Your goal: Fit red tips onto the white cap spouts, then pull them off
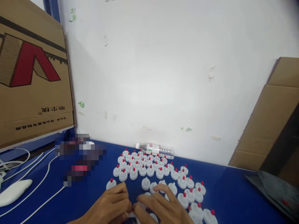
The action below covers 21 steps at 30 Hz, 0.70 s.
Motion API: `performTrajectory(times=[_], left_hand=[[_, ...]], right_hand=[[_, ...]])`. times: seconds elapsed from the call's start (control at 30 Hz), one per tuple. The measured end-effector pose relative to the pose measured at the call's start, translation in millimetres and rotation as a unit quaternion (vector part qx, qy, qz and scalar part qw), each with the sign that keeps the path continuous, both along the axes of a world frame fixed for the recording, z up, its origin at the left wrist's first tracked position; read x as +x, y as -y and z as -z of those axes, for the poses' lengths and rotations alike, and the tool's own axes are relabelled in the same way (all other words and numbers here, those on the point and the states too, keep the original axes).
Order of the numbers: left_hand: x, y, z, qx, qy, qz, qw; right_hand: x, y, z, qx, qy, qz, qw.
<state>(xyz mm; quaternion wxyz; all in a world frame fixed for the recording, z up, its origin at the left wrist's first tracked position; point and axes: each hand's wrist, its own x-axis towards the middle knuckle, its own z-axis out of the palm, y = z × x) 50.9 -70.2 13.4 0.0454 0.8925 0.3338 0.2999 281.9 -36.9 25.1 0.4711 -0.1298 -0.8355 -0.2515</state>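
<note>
My left hand (pixel 111 203) is closed at the bottom of the view, fingers curled and pinched. Whatever sits in that pinch is hidden. Close against it, my right hand (pixel 163 205) is bent around a whitish round plastic cap (pixel 140 205), partly covered and blurred. Beyond both hands are white round plastic caps without red tips, such as one cap (pixel 146 184). Several more caps carry small red tips on their necks, among them one red-tipped cap (pixel 111 184) beside my left hand and another red-tipped cap (pixel 182 200) beside my right hand.
A clear plastic bottle (pixel 155 150) lies along the white wall on the blue table (pixel 93 199). White cables (pixel 48 169) and a white mouse-shaped device (pixel 16 192) are at left, below a large cardboard box (pixel 35 71). Cardboard (pixel 268 124) and a grey bag (pixel 273 189) stand at right.
</note>
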Motion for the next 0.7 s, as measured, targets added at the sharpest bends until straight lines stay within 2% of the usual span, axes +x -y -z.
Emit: performTrajectory(times=[0.1,0.23,0.3,0.47,0.7], left_hand=[[-2,7,-5.1,-0.009,0.031,-0.077,0.997],[-1,0,-7.2,-0.033,-0.004,-0.062,0.997],[1,-7,-5.4,-0.063,-0.02,-0.059,0.996],[4,-12,-2.6,-0.115,-0.063,-0.045,0.99],[2,-10,-1.8,-0.105,-0.076,-0.046,0.991]], right_hand=[[31,-8,-11.3,-0.03,0.046,0.046,0.997],[62,-20,-21.6,-0.077,-0.001,0.11,0.991],[64,-21,-21.8,-0.089,-0.008,0.119,0.989],[47,-16,-15.2,-0.105,0.008,0.082,0.991],[47,-17,-13.2,-0.149,0.037,0.083,0.985]])
